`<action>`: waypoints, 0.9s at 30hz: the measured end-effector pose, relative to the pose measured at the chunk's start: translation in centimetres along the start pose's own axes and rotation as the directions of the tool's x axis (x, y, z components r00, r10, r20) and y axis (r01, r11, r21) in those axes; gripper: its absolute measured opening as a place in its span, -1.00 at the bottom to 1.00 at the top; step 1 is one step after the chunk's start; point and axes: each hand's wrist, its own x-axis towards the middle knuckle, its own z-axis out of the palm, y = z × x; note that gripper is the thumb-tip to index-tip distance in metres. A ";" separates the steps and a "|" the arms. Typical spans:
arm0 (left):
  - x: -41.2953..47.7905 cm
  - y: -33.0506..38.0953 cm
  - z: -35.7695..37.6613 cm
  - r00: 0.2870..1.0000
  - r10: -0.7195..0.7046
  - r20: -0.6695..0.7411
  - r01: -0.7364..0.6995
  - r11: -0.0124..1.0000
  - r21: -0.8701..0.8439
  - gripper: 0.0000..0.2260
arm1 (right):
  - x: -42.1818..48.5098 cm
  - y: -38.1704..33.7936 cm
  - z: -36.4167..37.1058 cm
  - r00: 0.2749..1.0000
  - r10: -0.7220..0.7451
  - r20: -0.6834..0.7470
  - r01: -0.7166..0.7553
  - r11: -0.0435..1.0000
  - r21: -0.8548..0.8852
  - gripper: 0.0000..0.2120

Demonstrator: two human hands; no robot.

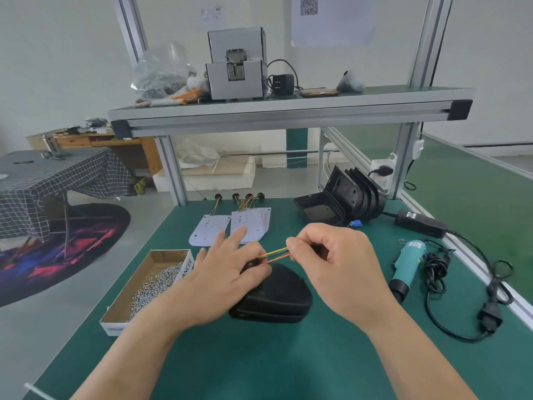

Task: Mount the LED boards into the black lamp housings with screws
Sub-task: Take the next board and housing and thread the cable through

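A black lamp housing lies on the green mat in front of me. My left hand rests on its far left edge, fingers partly spread, fingertips at the start of the yellow and orange wires. My right hand pinches those wires and holds them taut just above the housing. White LED boards with wire tails lie flat further back. A stack of black housings leans at the back right. A cardboard box of screws sits at my left.
A teal electric screwdriver with a coiled black cable lies at the right, beside a black power adapter. An aluminium frame with an upper shelf carries a grey screw feeder and bags.
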 end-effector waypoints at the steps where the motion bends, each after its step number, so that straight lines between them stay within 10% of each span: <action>1: 0.2 0.1 -0.1 0.999 0.009 -0.032 -0.010 0.999 -0.043 -0.84 | 0.0 0.1 0.0 1.000 0.023 0.002 -0.023 1.000 0.016 -0.66; 5: 0.8 1.1 -0.3 0.985 0.114 -0.128 -0.136 0.975 -0.174 -0.88 | 1.0 0.7 -1.7 0.995 0.101 0.015 -0.100 0.994 -0.053 -0.73; 10: 2.4 2.3 0.1 0.962 0.249 -0.116 -0.250 0.968 0.004 -0.83 | 0.8 -1.7 -1.6 0.963 -0.044 0.265 0.191 0.807 -0.559 -0.76; 15: 3.3 2.8 -0.4 0.964 0.253 -0.083 -0.252 0.967 0.024 -0.79 | 0.6 -1.9 -0.1 0.906 0.044 0.421 0.196 0.837 -0.510 -0.87; 18: 2.6 1.5 -1.8 0.970 0.184 -0.159 -0.221 0.940 -0.258 -0.61 | 2.1 -0.3 -1.0 0.935 0.083 0.346 0.007 0.968 -0.251 -0.76; 22: 2.3 -0.9 -1.0 0.980 -0.014 -0.200 -0.161 0.540 -0.826 -0.40 | 2.3 1.5 -1.2 0.964 0.174 0.202 -0.208 0.964 0.165 -0.74; 27: 3.6 -2.2 3.4 0.991 0.126 -0.044 -0.052 0.063 -0.997 -0.03 | 2.0 1.8 -0.4 0.945 0.259 0.201 -0.325 0.822 0.467 -0.71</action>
